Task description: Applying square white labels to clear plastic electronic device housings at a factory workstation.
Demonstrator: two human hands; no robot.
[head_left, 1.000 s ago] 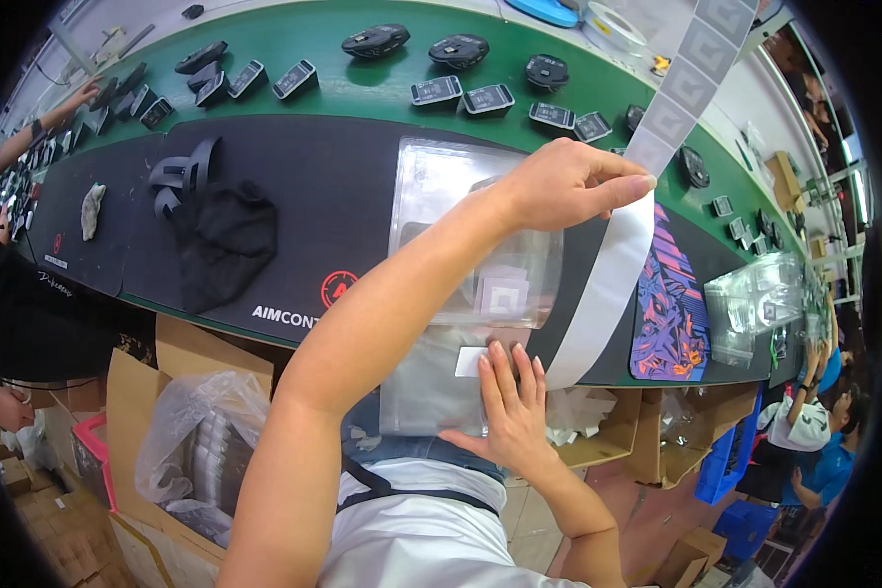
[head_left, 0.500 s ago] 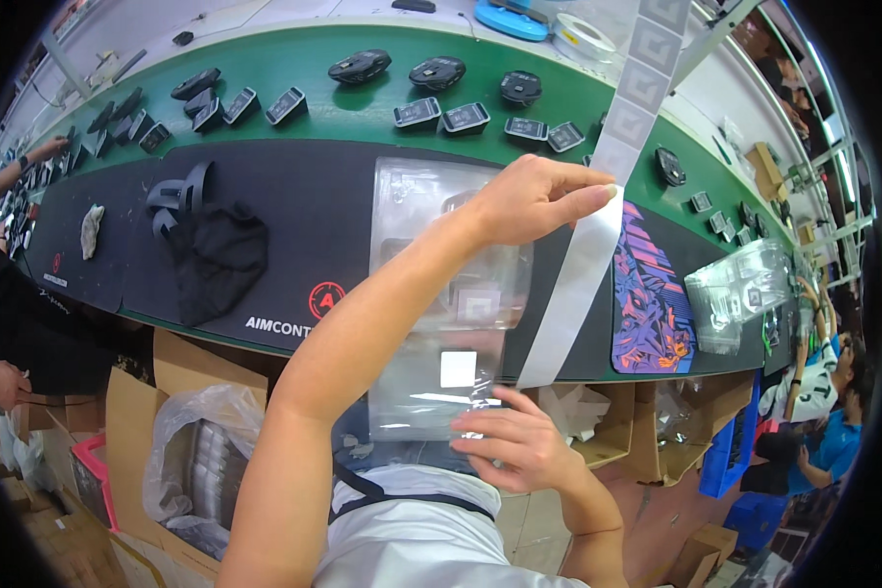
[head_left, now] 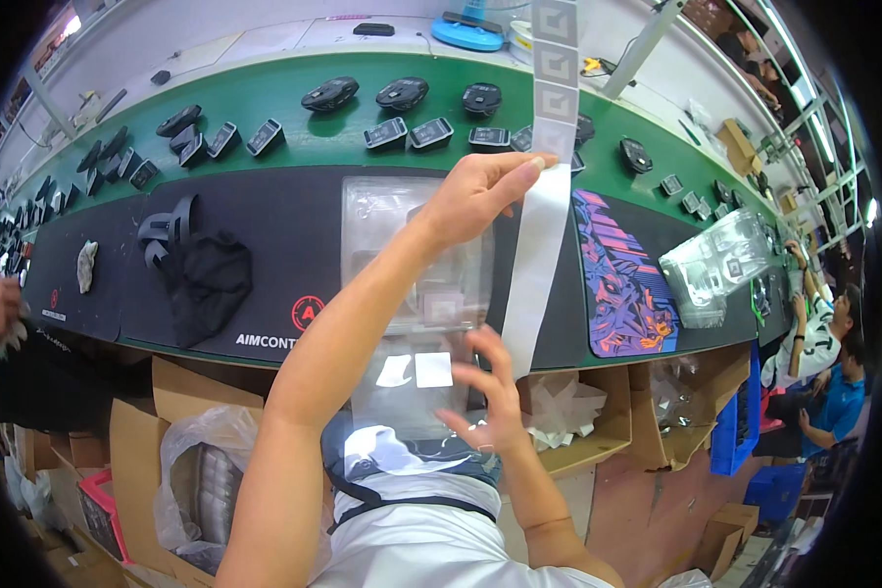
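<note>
My left hand (head_left: 485,194) pinches a long strip of labels (head_left: 557,69) between thumb and fingertips. Square stickers line its upper part, and the blank tail (head_left: 534,294) hangs down past the bench edge. Below it, my right hand (head_left: 495,397) has its fingers spread, slightly blurred, over the right side of an opened clear plastic clamshell pack (head_left: 363,211); whether it touches the plastic I cannot tell. A white square sticker (head_left: 433,369) shows on the pack's near flap, which juts over the bench edge toward me. My left forearm hides part of the pack.
A black cloth (head_left: 216,284) lies left on the dark mat. A purple patterned mat (head_left: 622,284) and more clear packs (head_left: 720,265) are at right. Several computer mice (head_left: 402,95) line the green bench. Cardboard boxes (head_left: 147,461) stand below; co-workers sit on both sides.
My right hand has risen and its fingers have spread wider. The label strip hangs more upright, still pinched in my left hand. The whole view has shifted a little.
</note>
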